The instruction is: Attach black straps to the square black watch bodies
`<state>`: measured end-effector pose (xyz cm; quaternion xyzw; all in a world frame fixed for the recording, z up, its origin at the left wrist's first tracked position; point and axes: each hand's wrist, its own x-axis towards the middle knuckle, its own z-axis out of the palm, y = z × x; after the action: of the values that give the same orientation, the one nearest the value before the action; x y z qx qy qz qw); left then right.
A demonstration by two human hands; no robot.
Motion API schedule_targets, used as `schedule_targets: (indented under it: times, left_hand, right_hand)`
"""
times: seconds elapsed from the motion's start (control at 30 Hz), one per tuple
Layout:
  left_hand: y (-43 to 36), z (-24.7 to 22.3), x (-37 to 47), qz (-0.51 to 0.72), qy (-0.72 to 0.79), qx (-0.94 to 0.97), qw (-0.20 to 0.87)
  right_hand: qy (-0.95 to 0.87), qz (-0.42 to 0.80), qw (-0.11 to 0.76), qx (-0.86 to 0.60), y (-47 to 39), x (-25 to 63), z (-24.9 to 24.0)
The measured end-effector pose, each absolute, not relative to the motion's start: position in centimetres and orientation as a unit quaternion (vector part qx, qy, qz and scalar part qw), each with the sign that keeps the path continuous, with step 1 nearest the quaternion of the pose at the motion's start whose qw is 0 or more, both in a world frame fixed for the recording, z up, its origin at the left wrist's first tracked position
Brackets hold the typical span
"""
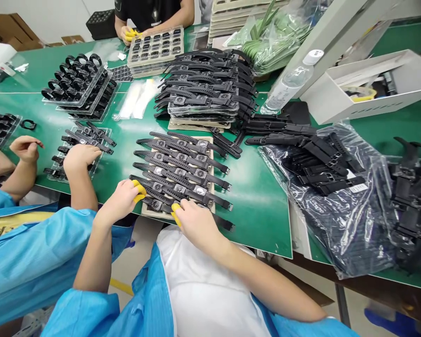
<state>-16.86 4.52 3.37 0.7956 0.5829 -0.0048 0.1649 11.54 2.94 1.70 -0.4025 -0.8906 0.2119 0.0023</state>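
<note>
Rows of black smartwatches [180, 172], their straps laid out sideways, rest on a beige tray [213, 187] right in front of me. Yellow covers sit on the fingertips of both my hands. My left hand [122, 200] is closed at the tray's near left corner, its fingers at the strap end of the nearest row. Along the tray's near edge, my right hand [196, 222] is closed in a pinch on a strap of that same row. The fingers partly hide what they grip. A near-row watch [156, 204] shows between the hands, back side up.
Behind the tray stands a tall stack of watch-laden trays [203, 89]. Loose straps [323, 159] lie on a plastic bag [351, 224] at right, near a bottle [291, 84] and white box [375, 89]. A co-worker's hand [80, 161] works close on the left; another person sits opposite.
</note>
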Motion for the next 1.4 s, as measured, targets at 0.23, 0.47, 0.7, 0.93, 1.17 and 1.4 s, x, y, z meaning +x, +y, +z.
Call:
schedule_targets:
  times: [0.23,0.47,0.7,0.93,1.17,1.4]
  left_hand:
    - [-1.0,1.0,-15.7,0.071,0.783,0.578,0.221]
    - [-1.9,-0.8,-13.0,0.353,0.778,0.363,0.372]
    - [-3.1,-0.7,-6.9,0.709,0.597,0.128,0.353]
    - [-2.1,1.3,-4.2,0.685,0.547,0.181,0.446]
    - [-0.6,1.1,-2.6,0.632,0.552,0.261,0.478]
    - [0.1,1.5,-2.6,0.615,0.522,0.307,0.505]
  right_hand:
    - [-0.833,0.238,0.238,-0.439,2.2,18.9,-0.1]
    - [-0.683,0.312,0.377,-0.543,3.5,24.1,-2.8]
    - [-0.544,0.383,0.452,-0.594,3.1,24.2,-5.5]
    - [-0.496,0.424,0.457,-0.605,4.3,24.3,-6.1]
    - [-0.421,0.488,0.482,-0.594,5.5,24.8,-5.7]
    - [-0.366,0.517,0.525,-0.568,4.5,24.9,-6.2]
